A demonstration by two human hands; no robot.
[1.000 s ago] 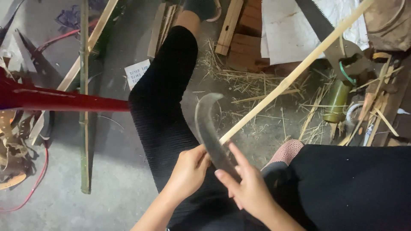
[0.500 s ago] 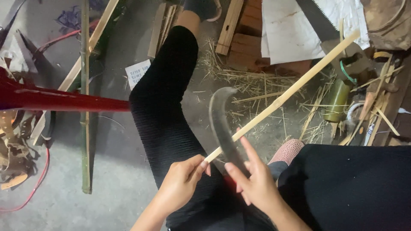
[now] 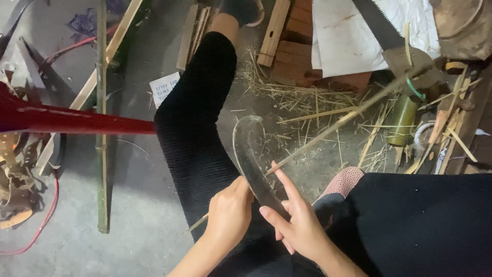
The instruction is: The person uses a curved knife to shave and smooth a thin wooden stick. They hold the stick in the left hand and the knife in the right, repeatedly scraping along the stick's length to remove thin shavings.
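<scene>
Bamboo strip (image 3: 328,134) pinched by left hand (image 3: 229,213); right hand (image 3: 300,228) grips curved knife (image 3: 251,154).

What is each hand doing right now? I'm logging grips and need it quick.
Left hand: closed around the thin bamboo strip.
Right hand: gripping the curved knife, index finger stretched along the blade.

Grey concrete floor (image 3: 138,169), green bamboo pole (image 3: 101,118) lying at nine o'clock, scattered straw (image 3: 302,97) at one o'clock, white sheet (image 3: 353,36) and wooden planks (image 3: 274,31) at twelve, paper scrap (image 3: 164,88) at eleven.
</scene>
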